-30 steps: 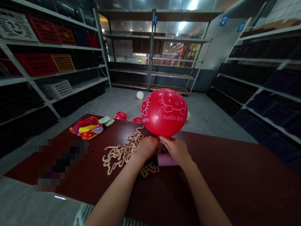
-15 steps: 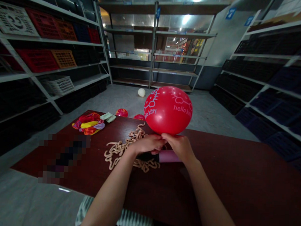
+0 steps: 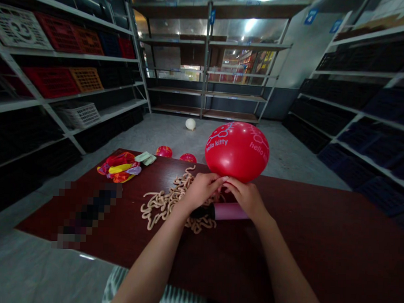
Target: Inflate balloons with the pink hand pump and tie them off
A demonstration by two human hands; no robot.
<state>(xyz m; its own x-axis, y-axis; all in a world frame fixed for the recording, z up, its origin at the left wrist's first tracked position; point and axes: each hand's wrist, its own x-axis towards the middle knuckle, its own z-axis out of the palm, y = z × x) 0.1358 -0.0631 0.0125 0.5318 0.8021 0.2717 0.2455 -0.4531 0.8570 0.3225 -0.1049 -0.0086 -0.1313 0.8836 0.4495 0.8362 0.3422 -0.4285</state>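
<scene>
An inflated red balloon [image 3: 238, 155] with "hello kitty" printed on it is above the table's far edge. My left hand [image 3: 203, 189] and my right hand [image 3: 245, 195] meet at its lower end, fingers pinched together around the neck, which they mostly hide. Under my hands lies a balloon pump [image 3: 231, 211] with a pink-purple barrel and a black end. The black end rests among a heap of tan, twisted long balloons or strings [image 3: 167, 203]; I cannot tell which.
On the brown table [image 3: 311, 243], a pile of colourful uninflated balloons [image 3: 120, 168] lies at the far left beside a pale green paper [image 3: 145, 158]. Red balloons [image 3: 164, 151] and a white balloon [image 3: 190, 124] are on the floor beyond. Shelves with crates [image 3: 50, 82] line the sides.
The red balloon has shifted right and slightly down, tilting a little. My left hand has turned, bringing its fingertips against my right ones at the neck.
</scene>
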